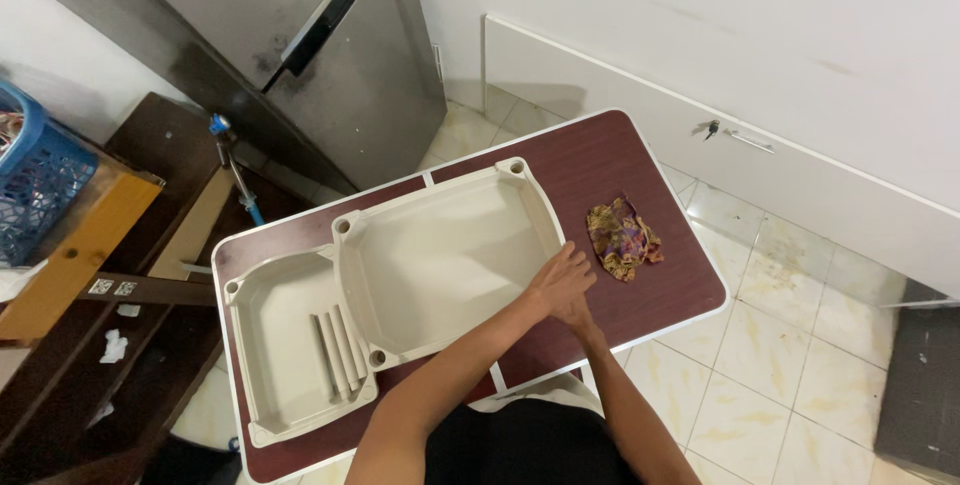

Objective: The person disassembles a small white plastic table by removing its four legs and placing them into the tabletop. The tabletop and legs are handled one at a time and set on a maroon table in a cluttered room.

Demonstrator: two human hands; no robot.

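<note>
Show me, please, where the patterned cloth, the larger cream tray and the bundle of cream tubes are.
patterned cloth [622, 237], head view, middle of the crumpled fabric.
larger cream tray [440, 255], head view, bare floor of the tray.
cream tubes [338, 353], head view, middle of the bundle in the smaller tray.

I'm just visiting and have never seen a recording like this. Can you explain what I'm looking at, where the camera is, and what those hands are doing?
There is no machine here: a person works with two bare hands. The single picture comes from a camera worn on their head, looking down, so you see their own arms reaching forward.

Below them stands a dark red folding table. On it lie two cream plastic trays: a large tray, which partly overlaps a smaller tray holding a few cream tubes. To the right lies a crumpled patterned cloth.

The left hand rests on the right rim of the large tray. The right hand sits mostly hidden beneath it, so whether it grips anything cannot be told. Neither hand touches the cloth.

Around the table: a tiled floor, a grey metal cabinet and a blue basket.
</note>
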